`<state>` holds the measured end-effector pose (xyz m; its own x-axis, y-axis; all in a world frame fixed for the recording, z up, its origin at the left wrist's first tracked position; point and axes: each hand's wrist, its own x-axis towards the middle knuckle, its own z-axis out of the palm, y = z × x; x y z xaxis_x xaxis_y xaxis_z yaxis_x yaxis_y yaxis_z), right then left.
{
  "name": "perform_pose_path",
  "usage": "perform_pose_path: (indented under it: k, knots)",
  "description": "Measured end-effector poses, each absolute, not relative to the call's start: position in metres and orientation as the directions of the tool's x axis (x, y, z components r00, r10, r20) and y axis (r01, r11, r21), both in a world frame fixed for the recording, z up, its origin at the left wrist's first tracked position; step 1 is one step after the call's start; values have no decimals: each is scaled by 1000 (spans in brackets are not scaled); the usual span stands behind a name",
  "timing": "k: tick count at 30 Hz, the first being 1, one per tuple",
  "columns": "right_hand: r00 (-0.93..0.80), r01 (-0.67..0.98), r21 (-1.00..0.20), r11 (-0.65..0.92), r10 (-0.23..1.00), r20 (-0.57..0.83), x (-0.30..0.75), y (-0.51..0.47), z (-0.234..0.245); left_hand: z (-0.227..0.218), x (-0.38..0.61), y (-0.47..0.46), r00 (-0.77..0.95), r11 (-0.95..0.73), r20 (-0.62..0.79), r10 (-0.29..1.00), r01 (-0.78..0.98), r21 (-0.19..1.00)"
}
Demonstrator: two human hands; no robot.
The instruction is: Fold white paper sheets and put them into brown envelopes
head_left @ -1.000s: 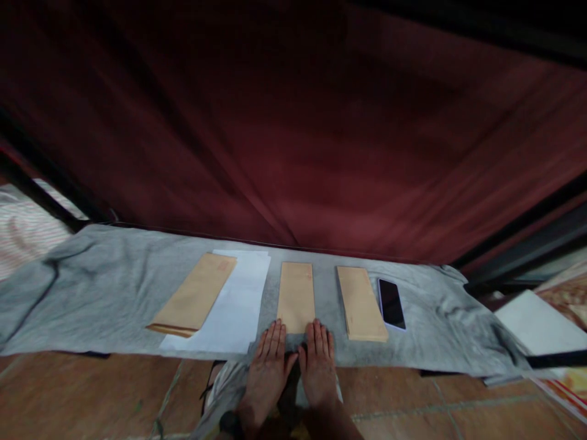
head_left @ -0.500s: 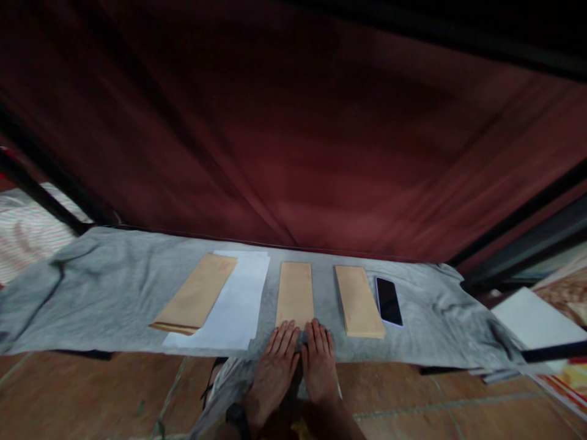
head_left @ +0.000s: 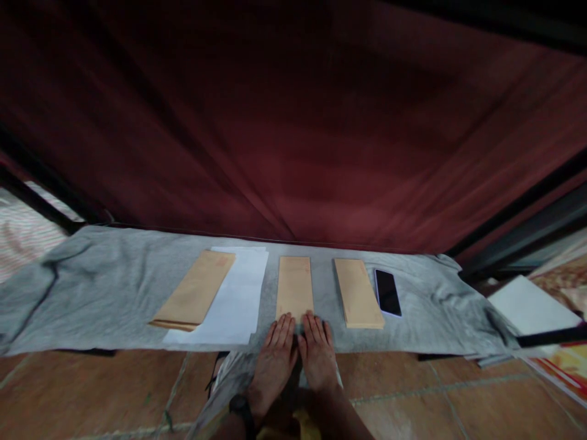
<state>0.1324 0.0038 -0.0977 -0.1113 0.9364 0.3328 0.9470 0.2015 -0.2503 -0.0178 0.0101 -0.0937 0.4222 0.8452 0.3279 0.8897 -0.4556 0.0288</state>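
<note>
Left hand [head_left: 274,357] and right hand [head_left: 317,355] flat, palms down, side by side, fingers straight and close. Nothing gripped; only fingertips resting on near short edge of middle envelope [head_left: 295,284]. Drawn together since a second ago: then spread toward the two near corners, now almost touching at the edge's centre. Envelope not shifted, lying lengthwise straight ahead of the fingertips. Wrists low, forearms running back under the camera.

Beyond the hands, red curtain [head_left: 293,122] across the whole far side. Under the fingers, grey cloth [head_left: 105,287] spread wide both ways. Below the palms and to either side, tiled floor [head_left: 92,391]. Ahead-left of left hand, white sheets [head_left: 241,305] with tan envelope stack [head_left: 195,297] angled across them. Ahead-right of right hand, second tan stack [head_left: 358,292], apart from middle envelope. Dark phone [head_left: 387,292] just beside that stack, on the side away from the hands. Black watch [head_left: 241,406] on left wrist.
</note>
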Motion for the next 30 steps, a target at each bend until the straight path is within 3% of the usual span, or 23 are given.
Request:
perform_pose_path:
  k: [15, 21, 30]
  knots:
    - [-34, 956, -258, 142, 924, 380, 147, -2, -94, -93, -34, 6, 274, -326, 372, 887, 942, 82]
    - [-48, 953, -260, 154, 927, 373, 149, -2, -98, -88, -13, 14, 448, -501, 339, 827, 861, 84]
    - [-82, 931, -319, 180, 952, 296, 149, 2, -86, -89, -4, 22, 509, -547, 284, 813, 834, 71]
